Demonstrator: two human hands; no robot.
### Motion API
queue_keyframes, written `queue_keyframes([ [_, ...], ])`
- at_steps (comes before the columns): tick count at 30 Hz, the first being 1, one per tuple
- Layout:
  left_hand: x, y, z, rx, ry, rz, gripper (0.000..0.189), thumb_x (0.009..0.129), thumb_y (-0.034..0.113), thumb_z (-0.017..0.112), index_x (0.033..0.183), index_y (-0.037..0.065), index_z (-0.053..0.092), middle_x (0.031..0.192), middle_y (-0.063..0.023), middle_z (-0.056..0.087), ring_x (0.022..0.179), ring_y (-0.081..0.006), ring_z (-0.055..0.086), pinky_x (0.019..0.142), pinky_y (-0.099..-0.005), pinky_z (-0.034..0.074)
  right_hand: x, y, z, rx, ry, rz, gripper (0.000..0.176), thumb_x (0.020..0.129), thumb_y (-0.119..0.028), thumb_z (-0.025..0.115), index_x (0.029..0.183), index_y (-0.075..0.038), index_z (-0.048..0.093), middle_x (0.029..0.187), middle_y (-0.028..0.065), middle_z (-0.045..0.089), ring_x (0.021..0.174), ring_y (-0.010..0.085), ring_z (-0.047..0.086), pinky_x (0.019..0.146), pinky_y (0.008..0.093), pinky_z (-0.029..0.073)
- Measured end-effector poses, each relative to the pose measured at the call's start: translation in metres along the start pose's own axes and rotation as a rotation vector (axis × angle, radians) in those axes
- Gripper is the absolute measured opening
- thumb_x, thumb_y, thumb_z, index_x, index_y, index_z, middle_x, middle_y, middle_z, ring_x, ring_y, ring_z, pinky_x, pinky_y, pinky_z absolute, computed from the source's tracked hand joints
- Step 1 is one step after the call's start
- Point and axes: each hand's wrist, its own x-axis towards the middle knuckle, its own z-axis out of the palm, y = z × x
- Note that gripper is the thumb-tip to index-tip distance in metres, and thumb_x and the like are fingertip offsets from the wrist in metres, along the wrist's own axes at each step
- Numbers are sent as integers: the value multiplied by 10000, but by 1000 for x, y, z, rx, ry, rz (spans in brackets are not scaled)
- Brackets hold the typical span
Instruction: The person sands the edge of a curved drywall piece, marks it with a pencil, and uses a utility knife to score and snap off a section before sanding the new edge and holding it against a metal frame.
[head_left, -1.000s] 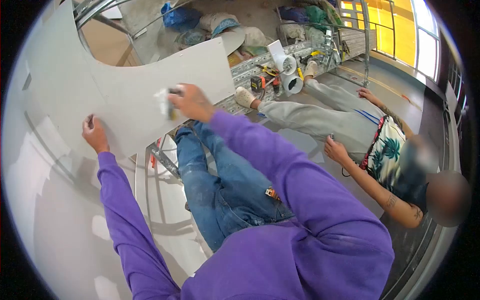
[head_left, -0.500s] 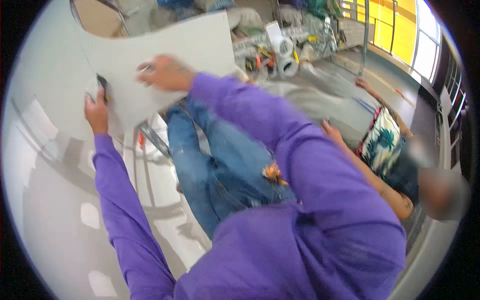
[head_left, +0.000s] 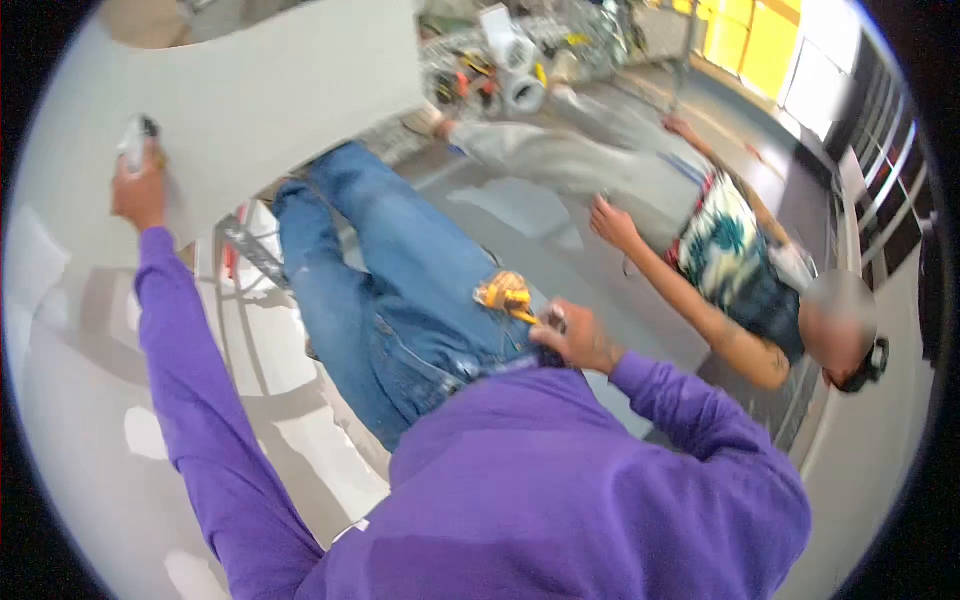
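Note:
Against the white panel (head_left: 270,95), my left hand (head_left: 140,195) is closed around a small silver-and-black hand tool (head_left: 137,140), which overlaps the panel's surface near its left part. My left arm is stretched out towards it. My right hand (head_left: 575,335) is down at my waist with its fingers curled, by the hip of my blue jeans (head_left: 400,240). Close to these fingers, a yellow-and-orange item (head_left: 505,294) sticks out at the jeans pocket. What the right fingers grip is hidden.
To the right stands another person (head_left: 735,230) in light trousers and a patterned top, one hand held out in front. White rolls (head_left: 523,92) and several tools lie beyond the panel. A metal frame leg (head_left: 255,250) shows under the panel.
My right hand has moved from over the panel down to my waist, its fingers now curled there. My left hand still holds the tool at the panel. The view has shifted.

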Motion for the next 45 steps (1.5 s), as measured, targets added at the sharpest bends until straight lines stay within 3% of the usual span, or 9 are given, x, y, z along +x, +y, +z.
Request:
queue_keyframes([
  [5, -31, 55, -37, 157, 157, 45, 633, 899, 619, 684, 1232, 82, 730, 1057, -201, 723, 1040, -384, 683, 897, -588, 448, 29, 25, 0, -241, -184, -164, 441, 985, -471, 669, 990, -30, 687, 875, 251, 693, 814, 451, 685, 704, 529, 524],
  [9, -36, 66, -32, 106, 222, 66, 530, 897, 561, 690, 1162, 103, 721, 968, -177, 685, 963, -380, 635, 945, -551, 376, 4, 50, -87, -576, -860, 162, 385, 1025, -429, 618, 1038, -53, 700, 899, 251, 709, 838, 448, 694, 764, 536, 547],
  [12, -40, 79, -53, -365, 249, -43, 364, 903, 367, 739, 1047, 42, 660, 939, -191, 670, 937, -415, 612, 927, -510, 408, -13, 193, -156, 101, -975, 473, 310, 1006, -299, 629, 1157, -40, 711, 932, 212, 722, 867, 365, 724, 844, 473, 559],
  [18, -42, 79, -53, -244, 382, -50, 311, 927, 253, 706, 1067, 0, 592, 1013, -220, 649, 1022, -409, 567, 900, -504, 433, 119, -68, -174, -265, -118, -168, 453, 945, -201, 673, 1354, -25, 588, 1025, 181, 737, 961, 239, 721, 877, 366, 554],
  [23, -46, 96, -30, -108, 543, -147, 281, 953, 216, 683, 1131, 38, 558, 1185, -172, 607, 1162, -389, 530, 1010, -529, 381, 243, -259, -98, 313, -309, -824, 384, 942, -180, 758, 1214, 24, 579, 1136, 152, 761, 1127, 224, 723, 855, 339, 588],
  [26, -58, 119, -20, -48, 638, -168, 296, 922, 171, 708, 1140, 66, 538, 1266, -142, 583, 1245, -362, 512, 1064, -543, 344, 304, -335, -40, 442, -190, -846, 239, 955, -167, 760, 1040, 18, 636, 935, 139, 766, 905, 190, 755, 743, 279, 583],
  [29, -63, 121, -15, -37, 662, -149, 331, 923, 162, 721, 1169, 84, 516, 1317, -142, 568, 1296, -359, 484, 1086, -545, 324, 371, -371, 1, 391, -8, -738, 247, 986, -224, 732, 935, 15, 701, 771, 103, 731, 722, 146, 727, 679, 274, 565],
  [36, -64, 123, -18, 15, 594, -142, 367, 897, 111, 731, 1175, 105, 491, 1386, -127, 520, 1337, -355, 442, 1108, -569, 286, 436, -379, 32, -232, 412, -1264, 195, 983, -215, 693, 984, -37, 773, 925, 155, 769, 812, 322, 744, 706, 361, 579],
  [45, -65, 113, -14, -158, 660, -130, 480, 794, 48, 773, 1163, 123, 475, 1398, -134, 511, 1312, -368, 447, 1099, -587, 329, 458, -458, 42, -135, 239, -1428, 197, 916, -169, 715, 1073, -54, 745, 1024, 117, 772, 894, 312, 749, 776, 395, 605],
])
